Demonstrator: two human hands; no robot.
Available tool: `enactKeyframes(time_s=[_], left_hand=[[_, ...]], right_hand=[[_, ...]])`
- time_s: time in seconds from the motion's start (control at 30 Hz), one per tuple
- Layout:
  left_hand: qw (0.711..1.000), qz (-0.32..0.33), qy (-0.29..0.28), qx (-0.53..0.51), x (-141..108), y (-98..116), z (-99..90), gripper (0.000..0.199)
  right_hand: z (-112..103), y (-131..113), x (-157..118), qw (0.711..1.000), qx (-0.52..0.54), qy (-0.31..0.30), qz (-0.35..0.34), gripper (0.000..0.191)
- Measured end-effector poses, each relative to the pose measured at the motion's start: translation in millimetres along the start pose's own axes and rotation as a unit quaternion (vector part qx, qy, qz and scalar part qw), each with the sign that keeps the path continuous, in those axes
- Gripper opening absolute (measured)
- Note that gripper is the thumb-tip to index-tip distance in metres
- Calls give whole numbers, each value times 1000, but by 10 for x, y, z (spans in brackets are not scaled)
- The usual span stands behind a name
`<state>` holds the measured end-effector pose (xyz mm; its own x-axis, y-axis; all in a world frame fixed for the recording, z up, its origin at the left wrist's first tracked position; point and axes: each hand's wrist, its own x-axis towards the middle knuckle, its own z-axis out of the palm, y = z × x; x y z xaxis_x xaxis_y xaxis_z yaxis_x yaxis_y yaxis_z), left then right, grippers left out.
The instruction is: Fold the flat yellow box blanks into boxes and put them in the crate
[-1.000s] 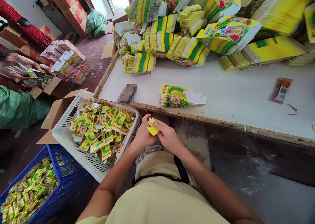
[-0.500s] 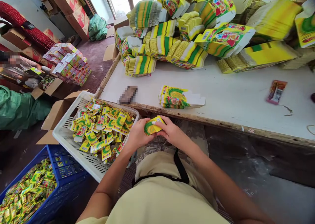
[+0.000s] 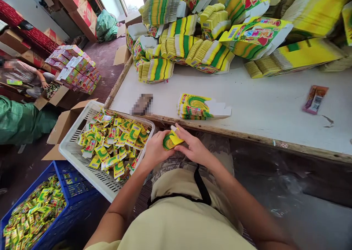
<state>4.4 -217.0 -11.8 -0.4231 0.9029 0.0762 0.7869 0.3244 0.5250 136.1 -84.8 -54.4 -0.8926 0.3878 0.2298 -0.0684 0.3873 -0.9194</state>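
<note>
A small yellow and green cardboard carton (image 3: 169,141) is held in front of my waist, just below the table's front edge. My left hand (image 3: 156,149) is closed round its left side. At the other end my right hand (image 3: 194,148) is on the carton, its fingers at a yellow flap that stands up and its thumb lower down. What is inside the carton cannot be seen. Just beyond my hands, a stack of flat cartons (image 3: 195,105) with white flaps lies on the table. To my left, a white basket (image 3: 70,147) holds many small yellow cartons.
Bundles of flat cartons (image 3: 203,54) are piled along the back of the white table (image 3: 255,103). A wrapped packet (image 3: 315,99) lies at the right. A blue crate (image 3: 77,202) of small packs stands lower left. Beyond, a person (image 3: 27,72) sits near stacked boxes (image 3: 79,72).
The carton's end flap now stands up, and my right hand has shifted its fingers on it. Far left, the other person's hand has come down to an open box. The view has turned slightly.
</note>
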Motion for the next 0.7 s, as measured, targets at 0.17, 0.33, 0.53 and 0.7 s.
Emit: enactKeyframes(time_s=[0.17, 0.33, 0.53, 0.7], left_hand=[[1000, -18, 16, -11, -80, -22, -8, 57], [999, -9, -15, -31, -90, -53, -116, 57], [999, 16, -41, 13, -60, -32, -141, 56], [999, 6, 1, 36, -36, 25, -32, 53]], right_hand=[[40, -15, 20, 1000, -11, -2, -11, 46], [-77, -104, 18, 996, -61, -56, -36, 31], [-262, -115, -12, 989, -64, -127, -40, 29], [-15, -33, -15, 1000, -10, 6, -5, 36]])
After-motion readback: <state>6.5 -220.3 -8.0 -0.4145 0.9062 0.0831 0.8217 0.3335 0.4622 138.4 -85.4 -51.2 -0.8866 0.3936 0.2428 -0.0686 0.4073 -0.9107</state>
